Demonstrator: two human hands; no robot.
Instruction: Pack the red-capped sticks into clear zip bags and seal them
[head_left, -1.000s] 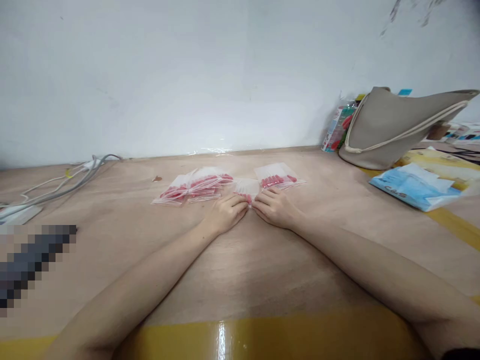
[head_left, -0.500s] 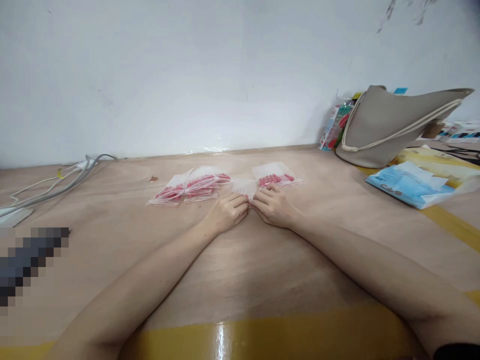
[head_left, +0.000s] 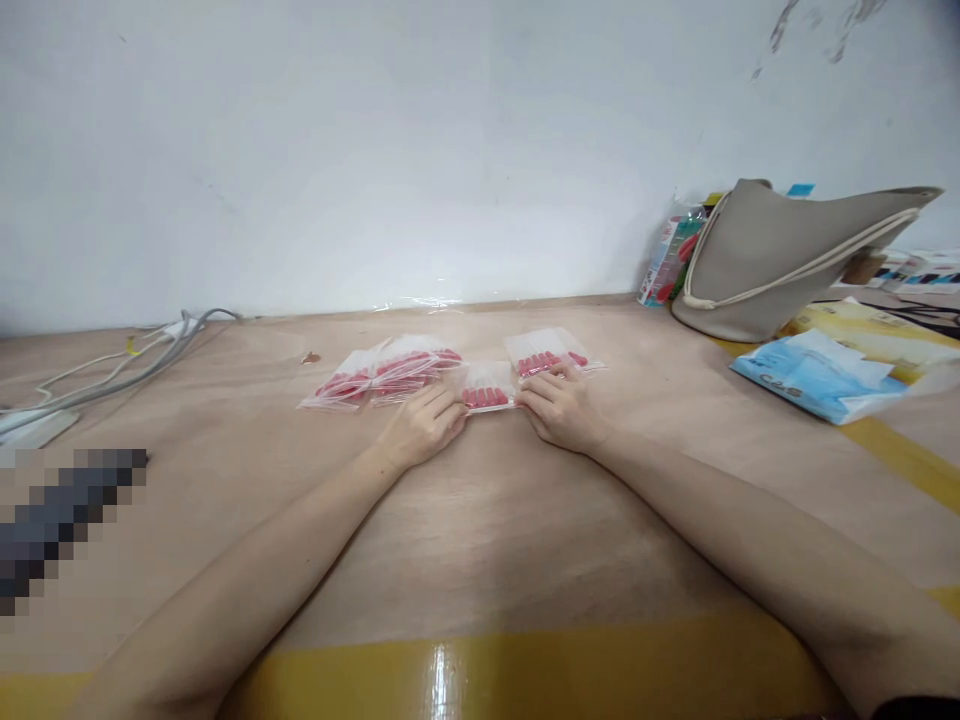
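Fingertips of our left hand [head_left: 424,425] and right hand [head_left: 564,412] pinch the two ends of one small zip bag [head_left: 487,393] of red pieces, flat on the table [head_left: 480,530] between them. Just beyond the left hand lies one heap of such bags [head_left: 379,372], too layered for us to count; just beyond the right, one single bag [head_left: 546,353].

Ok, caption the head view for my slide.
Left hand and right hand hold a small clear bag of red pieces on the wooden table.
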